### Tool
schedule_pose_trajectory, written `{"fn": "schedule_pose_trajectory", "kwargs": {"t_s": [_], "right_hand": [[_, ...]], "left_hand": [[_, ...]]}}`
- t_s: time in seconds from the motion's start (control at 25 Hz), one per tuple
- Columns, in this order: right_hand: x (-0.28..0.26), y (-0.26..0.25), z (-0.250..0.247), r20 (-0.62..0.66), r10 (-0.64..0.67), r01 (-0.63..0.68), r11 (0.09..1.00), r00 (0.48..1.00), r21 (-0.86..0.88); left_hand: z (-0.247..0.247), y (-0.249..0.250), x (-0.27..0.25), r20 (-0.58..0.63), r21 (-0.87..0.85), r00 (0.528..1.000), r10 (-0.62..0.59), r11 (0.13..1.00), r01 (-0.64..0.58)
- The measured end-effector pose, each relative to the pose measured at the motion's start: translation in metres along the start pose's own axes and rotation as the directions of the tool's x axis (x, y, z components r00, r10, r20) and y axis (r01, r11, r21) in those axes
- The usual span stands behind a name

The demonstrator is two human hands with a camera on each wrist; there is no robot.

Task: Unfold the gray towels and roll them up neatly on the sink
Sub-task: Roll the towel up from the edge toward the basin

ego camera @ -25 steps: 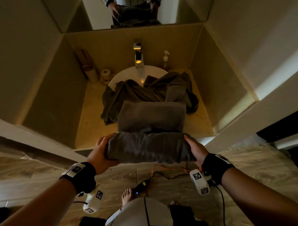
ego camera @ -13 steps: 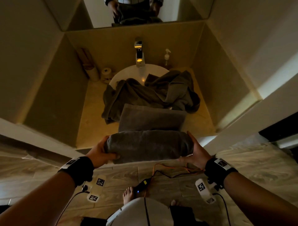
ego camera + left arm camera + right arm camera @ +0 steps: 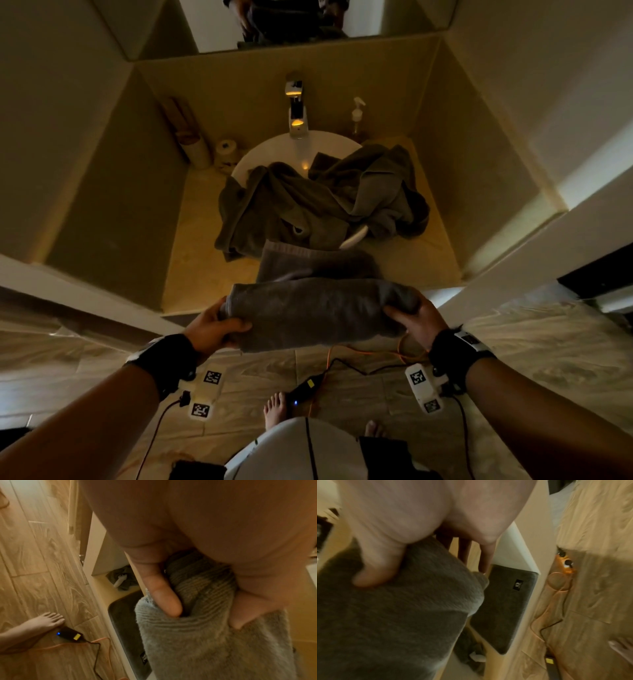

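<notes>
- Head view, the counter (image 3: pixel 205 274) around the sink (image 3: pixel 274 147): it carries a heap of loose gray towels (image 3: pixel 325 202) draped over the basin's front rim. That heap lies as it did a second ago, so most of the job, by my judgement, is not yet done.
- Folded gray towel (image 3: pixel 318 263): flat at the counter's front edge, just behind the held one. More of its near side is covered now than in the earlier frames.
- Held gray towel (image 3: pixel 315 313): a thick bundle stretched between both hands over the counter's front edge. It has come up and toward the person compared with a second ago, and its right end now bunches. I read this as picking it up to open it out.
- Left hand (image 3: pixel 209 330): a second ago it cupped the left end; now the thumb lies across the top and the fingers (image 3: pixel 164 601) curl into the cloth, clamped on it.
- Right hand (image 3: pixel 416 320): earlier laid flat along the end, now closed on the bunched right corner, thumb on top.
</notes>
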State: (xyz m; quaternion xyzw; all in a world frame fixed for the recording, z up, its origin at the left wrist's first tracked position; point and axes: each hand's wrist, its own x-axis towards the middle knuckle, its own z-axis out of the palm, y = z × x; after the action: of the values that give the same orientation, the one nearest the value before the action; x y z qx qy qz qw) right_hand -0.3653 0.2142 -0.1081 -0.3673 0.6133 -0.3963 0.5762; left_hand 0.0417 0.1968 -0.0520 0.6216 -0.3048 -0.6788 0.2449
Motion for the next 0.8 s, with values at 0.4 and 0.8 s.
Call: {"fn": "schedule_pose_trajectory", "kwargs": {"t_s": [0.4, 0.8], "right_hand": [[0.001, -0.087, -0.004, 0.182, -0.157, 0.207, 0.93, 0.971, -0.304], [-0.001, -0.14, 0.007, 0.017, -0.242, 0.242, 0.97, 0.97, -0.011]], "left_hand": [[-0.003, 0.06, -0.007, -0.147, 0.04, 0.989, 0.002, 0.999, 0.004], [0.004, 0.121, -0.026, 0.024, 0.245, 0.938, 0.346, 0.908, -0.341]]}}
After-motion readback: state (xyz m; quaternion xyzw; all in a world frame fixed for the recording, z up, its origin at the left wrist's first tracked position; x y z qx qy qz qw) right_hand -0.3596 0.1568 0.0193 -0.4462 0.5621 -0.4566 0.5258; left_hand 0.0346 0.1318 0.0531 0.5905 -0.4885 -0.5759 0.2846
